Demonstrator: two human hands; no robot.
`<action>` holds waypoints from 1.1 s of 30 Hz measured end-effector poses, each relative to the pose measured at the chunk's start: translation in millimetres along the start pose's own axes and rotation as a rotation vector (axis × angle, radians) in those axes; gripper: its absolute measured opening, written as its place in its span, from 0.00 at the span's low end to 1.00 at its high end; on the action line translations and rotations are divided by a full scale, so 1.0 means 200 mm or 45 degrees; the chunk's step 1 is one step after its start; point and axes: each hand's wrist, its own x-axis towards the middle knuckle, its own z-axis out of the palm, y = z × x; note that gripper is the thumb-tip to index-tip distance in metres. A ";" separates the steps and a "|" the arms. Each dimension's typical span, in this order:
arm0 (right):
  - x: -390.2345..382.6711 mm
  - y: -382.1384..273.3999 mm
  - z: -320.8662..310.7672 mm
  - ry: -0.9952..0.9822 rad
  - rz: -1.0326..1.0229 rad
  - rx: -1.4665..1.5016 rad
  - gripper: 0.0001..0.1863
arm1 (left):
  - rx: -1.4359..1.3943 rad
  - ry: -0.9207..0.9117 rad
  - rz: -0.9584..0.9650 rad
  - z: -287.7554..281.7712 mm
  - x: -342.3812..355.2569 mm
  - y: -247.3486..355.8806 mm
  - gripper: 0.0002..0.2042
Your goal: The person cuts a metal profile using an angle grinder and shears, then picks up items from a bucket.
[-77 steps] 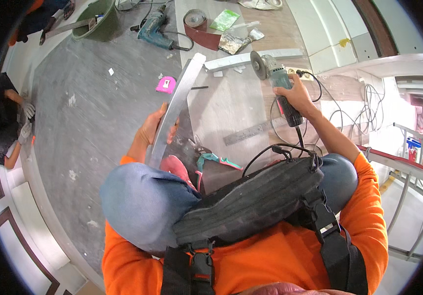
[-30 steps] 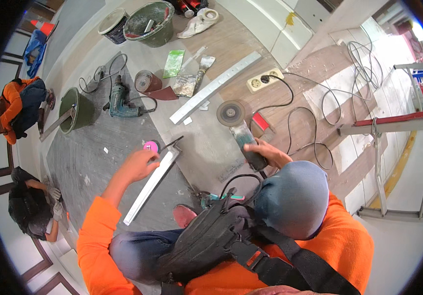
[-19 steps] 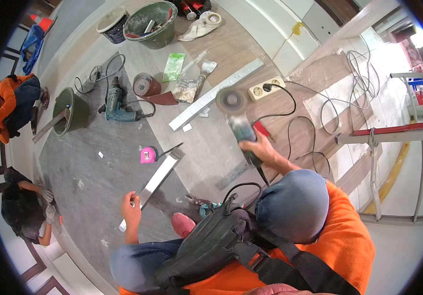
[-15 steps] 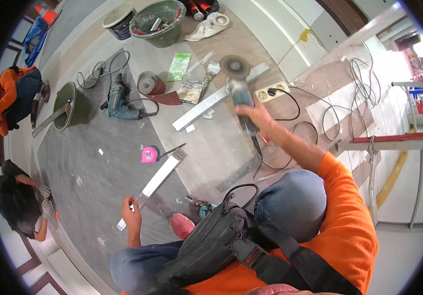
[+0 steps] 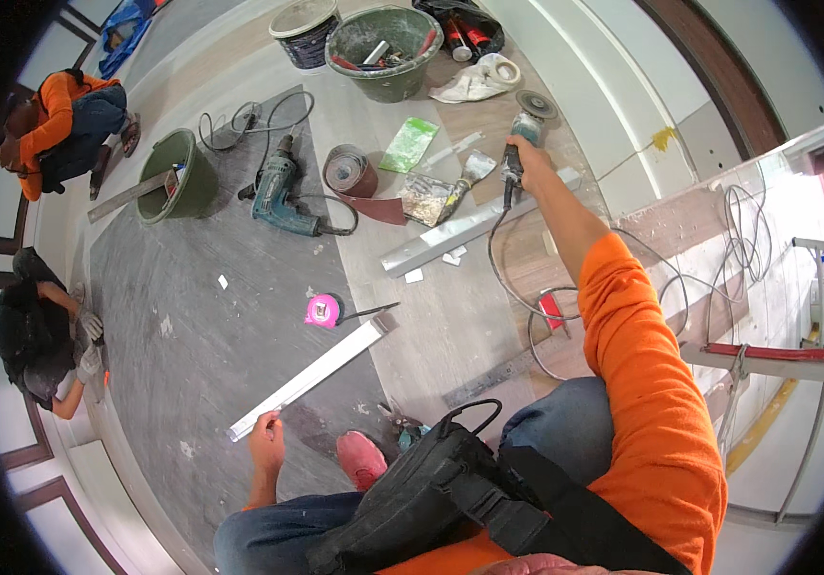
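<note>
My right hand (image 5: 531, 169) is stretched far forward, wrapped round the body of an angle grinder (image 5: 525, 128). The grinder's round disc (image 5: 536, 103) points away from me, and its black cord trails back toward my knee. A long white channel strip (image 5: 311, 376) lies slantwise on the grey floor before me. At its near left end my left hand (image 5: 266, 443) has its fingers closed on the strip's edge; the fingertips are partly hidden. Just beyond the strip sits a pink tape measure (image 5: 322, 310). Another white channel (image 5: 460, 233) lies beneath my right forearm, with small white offcuts beside it.
A teal drill (image 5: 284, 196), a sandpaper roll (image 5: 350, 171) and a brush (image 5: 469, 172) lie ahead. Buckets (image 5: 383, 81) stand at the back; another (image 5: 182, 182) is left. Two people crouch at left. Cables and a ladder (image 5: 776, 359) are at right.
My right hand has carried the grinder farther forward and right, past the second channel. My left hand has shifted to the near side of the strip. The whole view has turned slightly.
</note>
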 end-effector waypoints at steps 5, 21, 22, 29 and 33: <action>0.16 -0.05 -0.05 0.423 -0.149 -0.382 0.30 | -0.066 -0.126 0.019 0.15 0.08 0.13 0.11; 0.05 0.06 -0.02 0.418 -0.505 -1.406 0.55 | 0.123 0.066 0.478 0.08 0.17 0.35 0.09; -0.02 0.10 0.02 0.412 -0.520 -1.416 0.55 | 0.152 0.087 0.492 0.06 0.15 0.36 0.11; -0.16 0.11 -0.06 0.442 -0.901 -1.373 0.47 | 0.345 0.132 0.617 0.12 0.22 0.47 0.24; -0.43 0.25 -0.07 0.093 -1.272 -1.129 0.37 | 0.411 0.069 0.581 0.17 0.27 0.34 0.27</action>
